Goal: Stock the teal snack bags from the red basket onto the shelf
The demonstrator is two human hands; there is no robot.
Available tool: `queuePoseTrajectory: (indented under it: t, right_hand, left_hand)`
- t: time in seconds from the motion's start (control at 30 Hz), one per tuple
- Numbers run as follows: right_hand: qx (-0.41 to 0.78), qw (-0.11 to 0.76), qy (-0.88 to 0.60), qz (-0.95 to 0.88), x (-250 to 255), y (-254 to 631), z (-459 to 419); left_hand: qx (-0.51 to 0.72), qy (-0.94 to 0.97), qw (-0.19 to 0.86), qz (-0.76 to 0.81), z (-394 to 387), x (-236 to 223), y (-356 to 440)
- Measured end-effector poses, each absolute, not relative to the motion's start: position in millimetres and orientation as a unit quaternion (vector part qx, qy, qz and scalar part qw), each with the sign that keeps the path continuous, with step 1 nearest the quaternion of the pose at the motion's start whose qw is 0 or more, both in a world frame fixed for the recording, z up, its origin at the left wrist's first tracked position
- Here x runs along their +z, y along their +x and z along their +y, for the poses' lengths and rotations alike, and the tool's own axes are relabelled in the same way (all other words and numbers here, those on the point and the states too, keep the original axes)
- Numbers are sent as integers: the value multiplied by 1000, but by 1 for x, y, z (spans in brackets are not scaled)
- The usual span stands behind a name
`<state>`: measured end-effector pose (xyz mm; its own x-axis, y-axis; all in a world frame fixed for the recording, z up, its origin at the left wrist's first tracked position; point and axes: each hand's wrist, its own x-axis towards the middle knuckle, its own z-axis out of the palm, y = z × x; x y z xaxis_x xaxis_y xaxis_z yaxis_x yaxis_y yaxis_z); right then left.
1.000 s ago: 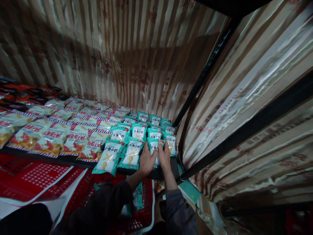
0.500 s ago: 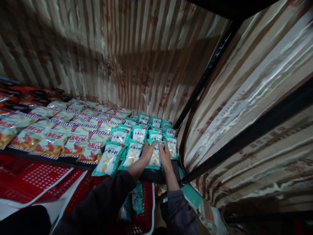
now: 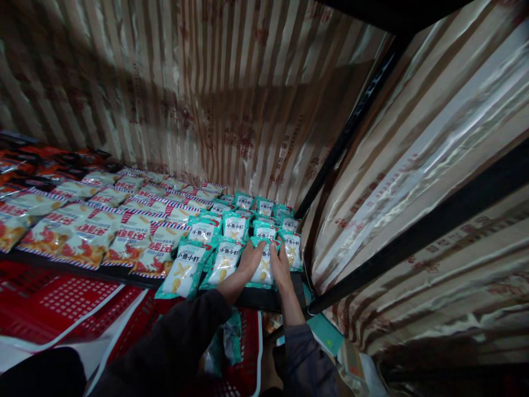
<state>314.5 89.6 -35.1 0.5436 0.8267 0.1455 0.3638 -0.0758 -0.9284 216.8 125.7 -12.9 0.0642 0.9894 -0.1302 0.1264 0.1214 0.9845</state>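
A teal-and-white snack bag (image 3: 263,269) lies at the front edge of the shelf, gripped from both sides. My left hand (image 3: 249,260) is closed on its left edge, thumb on top. On the opposite edge, my right hand (image 3: 280,267) holds it with the fingers partly hidden. Matching teal bags stand in rows behind and beside it, among them a bag (image 3: 223,262) just left of my left hand and another (image 3: 292,251) by my right fingers.
Red-and-white snack bags (image 3: 130,237) fill the shelf to the left, with black-and-orange packets (image 3: 49,160) beyond. Below, a red basket (image 3: 252,331) holds several teal bags. A dark metal post (image 3: 351,132) rises at the right, before striped wrapping sheets (image 3: 248,82).
Both hands have shifted slightly on the held teal bag, which now lies flatter at the shelf's front edge with more of its face showing. Between the last two frames little moves.
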Motion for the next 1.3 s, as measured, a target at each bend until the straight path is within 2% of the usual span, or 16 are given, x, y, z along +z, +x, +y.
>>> queuePoseTrajectory:
  t: [0.53,0.8,1.3]
  right_hand:
    - [182,536,-698,-438,-41,312,94]
    - [173,512,-718,-439,-42,307,94]
    - [143,519,-710,-454,-44,308,96]
  left_hand:
    - [396,535,497,557,127,-10,218]
    - [366,544,487,577,125,-3,220]
    - [375,556,469,575,128,-9,224]
